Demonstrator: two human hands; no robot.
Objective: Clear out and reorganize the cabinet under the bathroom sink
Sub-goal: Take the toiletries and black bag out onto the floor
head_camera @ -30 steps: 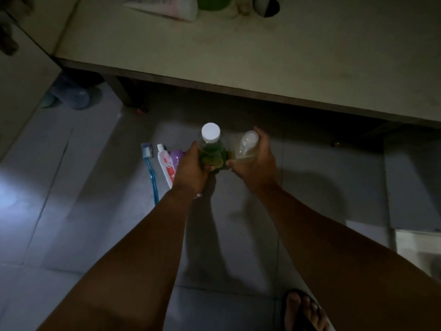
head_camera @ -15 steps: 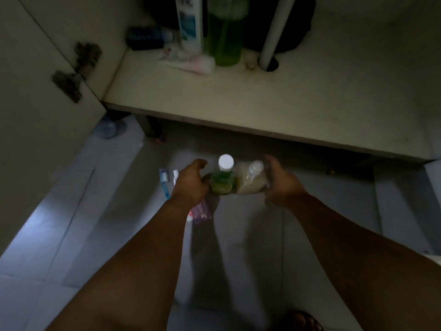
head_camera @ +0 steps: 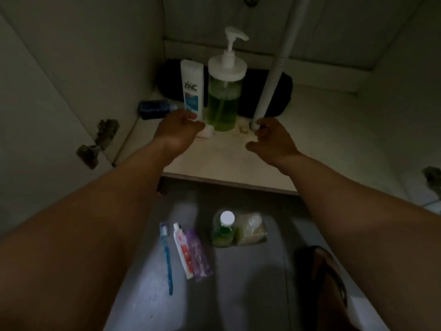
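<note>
Inside the cabinet, on its pale floor [head_camera: 322, 130], stand a white shampoo bottle [head_camera: 192, 88] and a big green pump dispenser [head_camera: 225, 91], with a dark bag [head_camera: 262, 91] behind them and a small blue bottle [head_camera: 156, 109] lying at the left. My left hand [head_camera: 177, 132] reaches in empty, fingers relaxed, just in front of the shampoo bottle and over a pale tube [head_camera: 207, 133]. My right hand [head_camera: 272, 142] hovers empty beside the foot of the white drain pipe [head_camera: 274, 75]. On the tiles stand a small green bottle [head_camera: 223, 231] and a pale bottle [head_camera: 251, 231].
A blue toothbrush [head_camera: 167, 256], a toothpaste tube [head_camera: 183, 252] and a purple sachet [head_camera: 199, 255] lie on the floor at the left. The open cabinet door with its hinges [head_camera: 99, 142] is at the left. My sandalled foot [head_camera: 329, 278] is at the lower right.
Both hands let go of the green and pale bottles on the floor and rose into the cabinet. My view tilted up, showing the cabinet's inside.
</note>
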